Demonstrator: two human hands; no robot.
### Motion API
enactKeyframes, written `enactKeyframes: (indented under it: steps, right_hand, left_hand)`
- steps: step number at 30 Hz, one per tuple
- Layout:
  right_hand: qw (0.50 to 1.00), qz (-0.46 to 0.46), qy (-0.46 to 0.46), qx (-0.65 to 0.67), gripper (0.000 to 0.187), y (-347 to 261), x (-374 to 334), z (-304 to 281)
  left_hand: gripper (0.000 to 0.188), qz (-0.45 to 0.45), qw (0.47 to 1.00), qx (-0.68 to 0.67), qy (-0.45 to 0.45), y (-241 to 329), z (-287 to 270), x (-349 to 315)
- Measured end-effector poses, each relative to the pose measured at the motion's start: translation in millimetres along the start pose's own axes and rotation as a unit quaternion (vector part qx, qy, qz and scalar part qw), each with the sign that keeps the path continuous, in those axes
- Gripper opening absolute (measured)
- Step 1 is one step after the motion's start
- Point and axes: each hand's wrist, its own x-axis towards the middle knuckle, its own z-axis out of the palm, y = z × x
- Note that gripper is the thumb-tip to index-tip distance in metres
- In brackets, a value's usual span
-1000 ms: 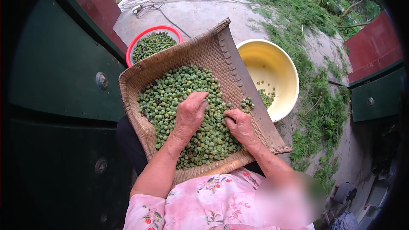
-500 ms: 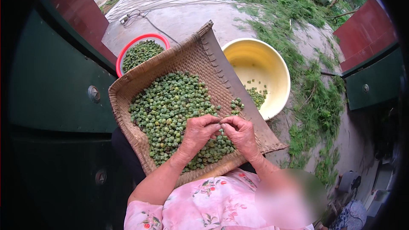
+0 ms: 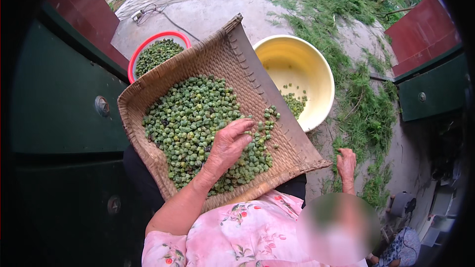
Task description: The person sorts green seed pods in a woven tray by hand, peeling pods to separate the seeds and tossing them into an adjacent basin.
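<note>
Cuttings (image 3: 366, 113) litter the ground at right; a cable (image 3: 174, 23) lies beyond. Basket (image 3: 213, 62) slants across the lap (image 3: 294, 188), partly blocking the view of the red-rimmed bowl (image 3: 168, 33) (full of pods) and the yellow tub (image 3: 316, 89), sparsely filled. Pods (image 3: 190, 123) heaped in the basket, a few loose toward its flat lip. Left hand (image 3: 230, 141) over the heap, thumb and fingertips apart. Right hand (image 3: 346, 164) clear of the basket, fingers bent; cannot tell whether it grips anything. Count: one basket, one bowl, one tub, two hands; pods uncountable.
</note>
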Motion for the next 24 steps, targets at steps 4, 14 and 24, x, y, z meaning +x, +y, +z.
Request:
enactKeyframes:
  steps: [4, 14, 24]
  right_hand:
    - [0.995, 0.053, -0.039, -0.075, 0.026, -31, 9, -16]
    - [0.845, -0.339, -0.360, 0.202, 0.026, -193, 21, -27]
    - [0.874, -0.280, -0.202, 0.342, 0.038, -225, 56, 12]
  left_hand:
    - [0.031, -0.045, 0.998, -0.014, 0.041, 12, -9, 1]
    - [0.029, -0.058, 0.987, -0.045, 0.144, 13, -30, 7]
    - [0.031, -0.067, 0.986, -0.046, 0.144, 10, -34, 5]
